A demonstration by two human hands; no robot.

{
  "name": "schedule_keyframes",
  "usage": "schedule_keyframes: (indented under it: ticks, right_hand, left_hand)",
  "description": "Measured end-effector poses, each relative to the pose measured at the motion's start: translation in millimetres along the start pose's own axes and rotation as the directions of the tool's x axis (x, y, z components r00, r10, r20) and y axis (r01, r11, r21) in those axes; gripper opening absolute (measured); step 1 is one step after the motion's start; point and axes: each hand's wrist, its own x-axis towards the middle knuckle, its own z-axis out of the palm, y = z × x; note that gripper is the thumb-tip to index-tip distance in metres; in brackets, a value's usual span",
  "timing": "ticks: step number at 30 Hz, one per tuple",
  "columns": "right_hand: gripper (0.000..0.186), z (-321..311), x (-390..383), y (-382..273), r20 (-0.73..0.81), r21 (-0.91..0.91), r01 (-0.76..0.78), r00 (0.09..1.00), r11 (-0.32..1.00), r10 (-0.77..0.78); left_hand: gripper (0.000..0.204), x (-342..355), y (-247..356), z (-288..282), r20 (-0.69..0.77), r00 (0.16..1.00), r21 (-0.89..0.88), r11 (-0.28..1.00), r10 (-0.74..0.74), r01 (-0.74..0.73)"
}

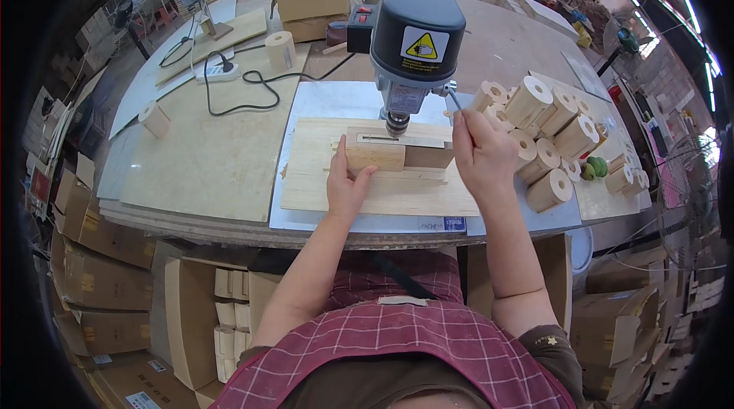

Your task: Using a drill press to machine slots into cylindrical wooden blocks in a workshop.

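Observation:
My left hand (pixel 345 186) grips the left end of a pale wooden piece (pixel 386 157) lying in a wooden jig (pixel 420 178) on a board (pixel 313 196). A metal plate (pixel 417 141) with a long slot sits along the top of the jig, directly under the chuck (pixel 397 124) of a dark grey bench drill press (pixel 417 23). My right hand (pixel 485 150) is closed around the drill's metal lever (pixel 454 99) at the machine's right side. Whether the bit touches the wood is too small to tell.
Several hollow wooden cylinders (pixel 560 192) cluster at the right, beside green fruit (pixel 595 168). A black cable (pixel 260 99) runs to a power strip (pixel 216 70) at the left. A cardboard box (pixel 310 4) sits behind. Open boxes (pixel 183 309) stand below the table's edge.

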Motion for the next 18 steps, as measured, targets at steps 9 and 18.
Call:
schedule_keyframes:
  ticks: [9, 18]
  right_hand:
    - [0.005, 30.4, -40.9, 10.1, -0.067, 0.182, -0.076, 0.994, 0.980, 0.089]
    - [0.004, 64.3, -67.7, 30.9, -0.146, 0.162, -0.033, 0.988, 0.986, 0.057]
  left_hand:
    - [0.079, 0.1, 4.1, -1.4, -0.008, 1.000, -0.003, 1.000, 0.019, -0.019]
    - [0.077, -0.1, 5.4, -3.0, 0.066, 0.997, 0.011, 1.000, -0.029, 0.029]
